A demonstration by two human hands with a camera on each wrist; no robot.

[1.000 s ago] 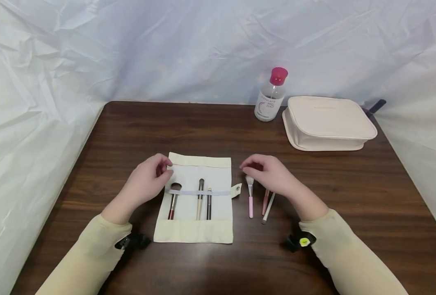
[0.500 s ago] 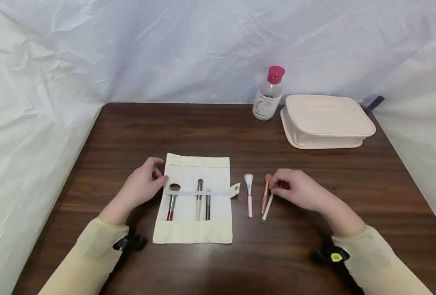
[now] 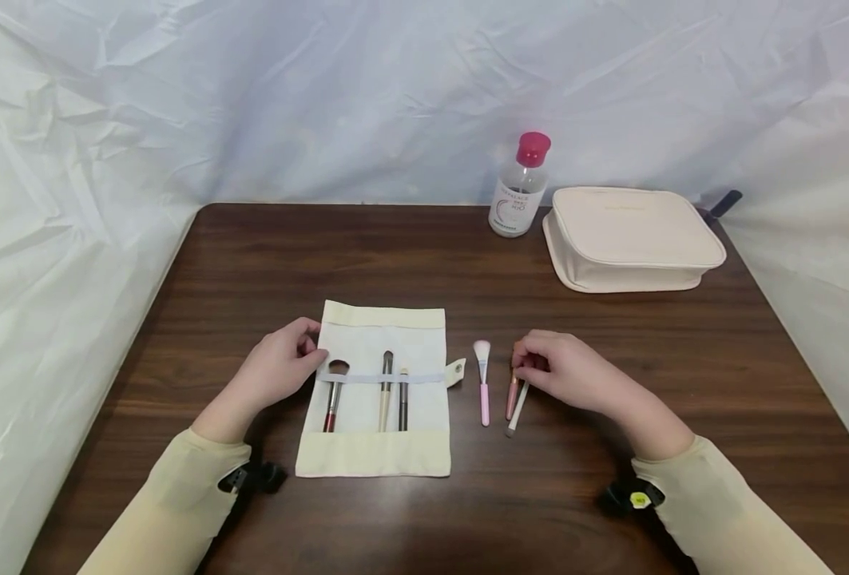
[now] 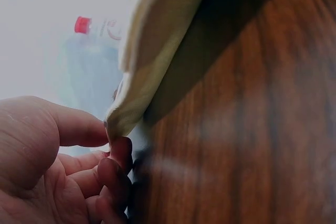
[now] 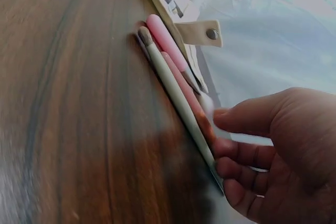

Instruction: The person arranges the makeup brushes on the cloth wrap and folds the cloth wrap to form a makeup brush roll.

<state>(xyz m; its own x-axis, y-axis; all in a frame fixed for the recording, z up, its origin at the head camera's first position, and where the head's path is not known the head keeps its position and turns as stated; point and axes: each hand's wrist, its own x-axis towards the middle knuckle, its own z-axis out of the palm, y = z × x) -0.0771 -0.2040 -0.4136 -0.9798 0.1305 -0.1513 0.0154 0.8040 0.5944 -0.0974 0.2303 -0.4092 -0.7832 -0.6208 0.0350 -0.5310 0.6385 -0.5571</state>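
My left hand (image 3: 285, 361) pinches the left edge of a cream cloth brush roll (image 3: 374, 457) between thumb and index finger; the left wrist view shows the cloth edge (image 4: 125, 109) there. Three makeup brushes, one of them with a red handle (image 3: 331, 419), lie tucked in the roll under an elastic band. Right of it lie a pink makeup brush (image 3: 485, 403), a copper makeup brush (image 3: 513, 399) and a white-handled makeup brush (image 3: 516, 414). My right hand (image 3: 564, 370) has its fingertips at the copper brush's bristle end, thumb and fingers apart in the right wrist view.
A clear bottle with a red cap (image 3: 517, 196) stands at the back of the dark wooden table (image 3: 309, 247). Beside it sits a pale pink zipped case (image 3: 636, 239), with a black handle-like piece (image 3: 724, 206) behind. The roll's snap tab (image 3: 455, 372) points toward the loose brushes.
My right hand moved right from above the pink brush to the other two loose brushes, then slightly left onto the copper one. My left hand came down to the roll's edge and took hold.
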